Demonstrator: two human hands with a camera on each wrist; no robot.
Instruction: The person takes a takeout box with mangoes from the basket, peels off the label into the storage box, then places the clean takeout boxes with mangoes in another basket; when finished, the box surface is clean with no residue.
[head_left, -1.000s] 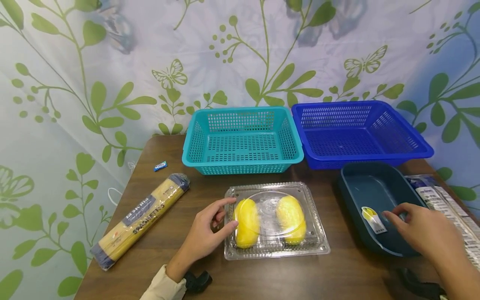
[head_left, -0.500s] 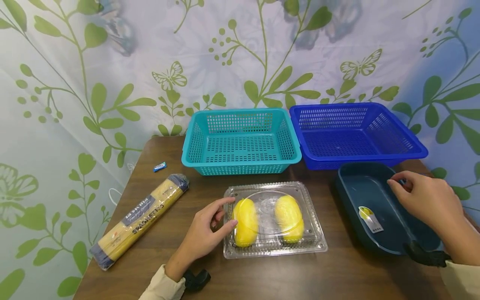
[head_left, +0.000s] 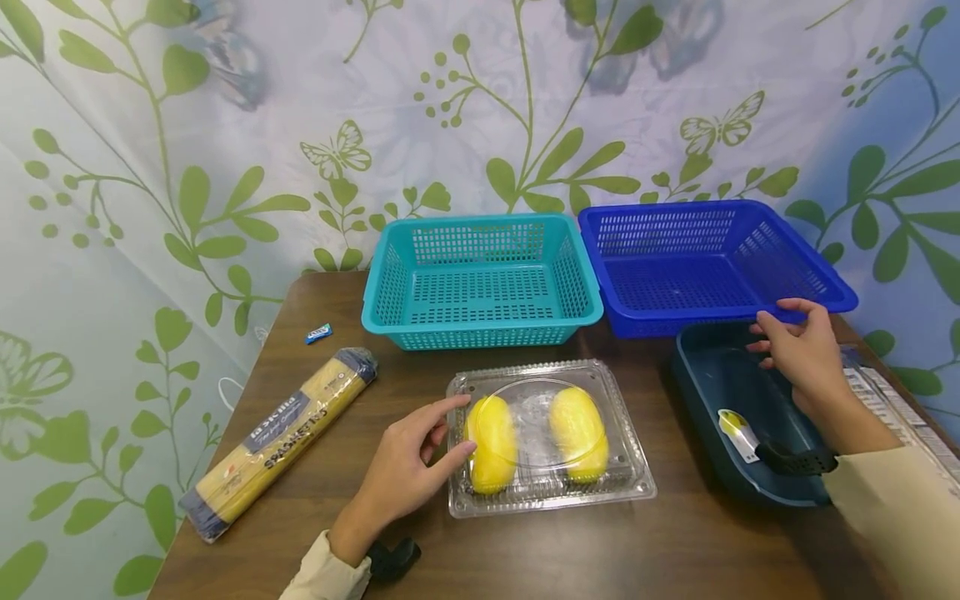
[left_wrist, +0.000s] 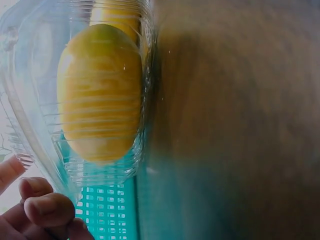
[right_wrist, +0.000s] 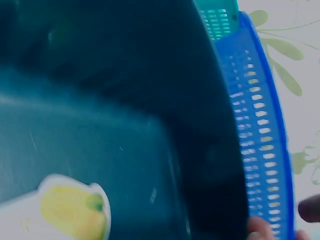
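Two hands worked over a brown table [head_left: 525,550]. Nearest, the left hand [head_left: 408,475] rested at the left edge of a clear clamshell box [head_left: 547,437] holding two yellow fruits [head_left: 491,442]; its fingers were loosely extended, touching the plastic without closing around it. To the left lay a packet of spaghetti [head_left: 281,437], and farther off a small blue wrapper [head_left: 318,333]. To the right sat a dark teal tray [head_left: 738,392] with a small label card [head_left: 738,433] inside. A flat printed packet [head_left: 892,408] lay at the far right edge. The right hand [head_left: 798,346] reached over the tray's far end, fingers curled lightly over the near rim of a blue basket [head_left: 705,262], seemingly gripping it. A turquoise basket [head_left: 480,279] stood just left of the blue one. Both baskets appeared empty, so, judging by this, sorting had barely begun: every item remained on the table, none yet placed.
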